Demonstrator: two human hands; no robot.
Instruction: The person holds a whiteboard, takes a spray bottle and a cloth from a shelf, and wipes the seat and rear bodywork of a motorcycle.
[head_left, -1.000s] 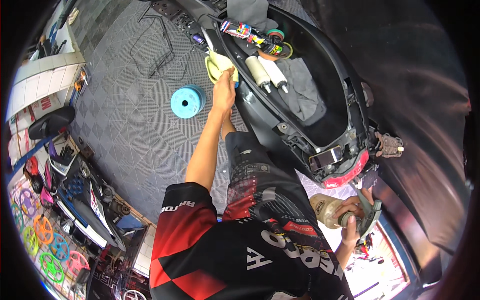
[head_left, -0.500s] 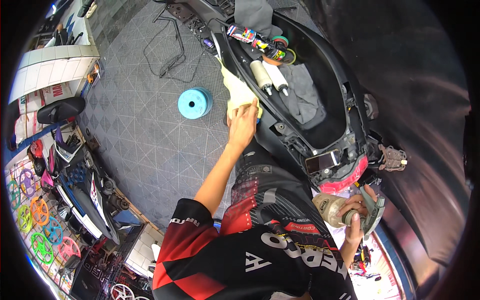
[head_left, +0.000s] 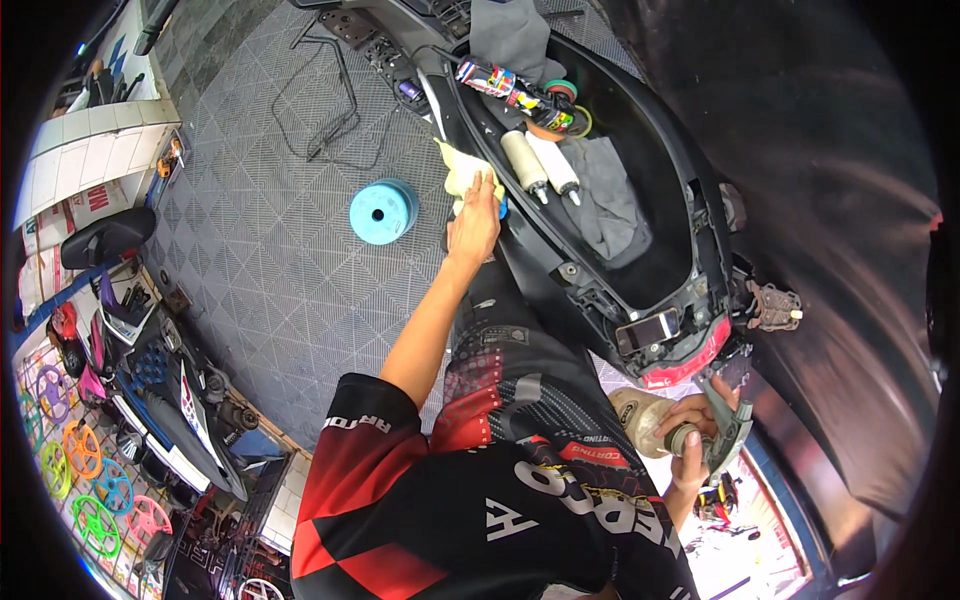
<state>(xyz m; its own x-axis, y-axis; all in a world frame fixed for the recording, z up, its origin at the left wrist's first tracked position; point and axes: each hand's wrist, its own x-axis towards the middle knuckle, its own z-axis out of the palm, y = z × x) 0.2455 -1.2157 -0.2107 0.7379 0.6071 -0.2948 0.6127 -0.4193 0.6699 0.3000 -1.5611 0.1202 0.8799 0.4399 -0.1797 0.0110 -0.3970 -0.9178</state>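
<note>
My left hand (head_left: 476,222) lies with its fingers over a pale yellow cloth (head_left: 464,170) and presses it against the side of a black scooter body (head_left: 540,245). A bit of blue shows by the fingertips. In my right hand (head_left: 696,428) is a spray bottle (head_left: 640,420) with a cloudy see-through body and a grey-green trigger head (head_left: 735,440). The fingers wrap around its neck, near the scooter's red tail light (head_left: 690,360). A phone (head_left: 647,332) rests on the scooter's tail, between my two hands.
The scooter's open storage well holds two squeeze bottles (head_left: 522,160), a grey cloth (head_left: 605,200) and a polisher with a colourful body (head_left: 505,88). A blue round stool (head_left: 383,212) and a black metal frame (head_left: 320,100) are on the tiled floor. A dark curtain (head_left: 820,200) hangs at right.
My left hand has slid slightly up and left along the scooter's side, bunching the cloth more. My right hand has shifted a little to the left with the spray bottle.
</note>
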